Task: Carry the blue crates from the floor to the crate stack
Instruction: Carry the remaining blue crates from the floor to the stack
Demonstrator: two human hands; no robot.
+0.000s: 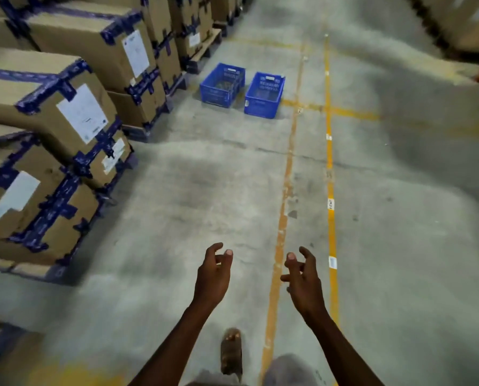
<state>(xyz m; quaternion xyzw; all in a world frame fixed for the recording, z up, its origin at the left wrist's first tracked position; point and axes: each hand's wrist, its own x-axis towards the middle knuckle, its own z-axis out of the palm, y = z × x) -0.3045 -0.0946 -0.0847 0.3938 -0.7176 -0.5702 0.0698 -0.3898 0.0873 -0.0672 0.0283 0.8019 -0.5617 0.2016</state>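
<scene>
Two blue plastic crates stand side by side on the concrete floor far ahead: the left crate point(222, 85) and the right crate point(264, 94), both upright and apparently holding nothing. My left hand point(213, 274) and my right hand point(302, 280) are stretched out in front of me at the bottom of the view. Their fingers are loosely curled and apart, and they hold nothing. Both hands are well short of the crates. No crate stack is in view.
Cardboard boxes with blue tape point(65, 107) are piled on pallets along the left side. More boxes point(461, 20) stand at the far right. Orange and yellow floor lines point(328, 162) run up the aisle. My sandalled foot point(231, 351) is below the hands.
</scene>
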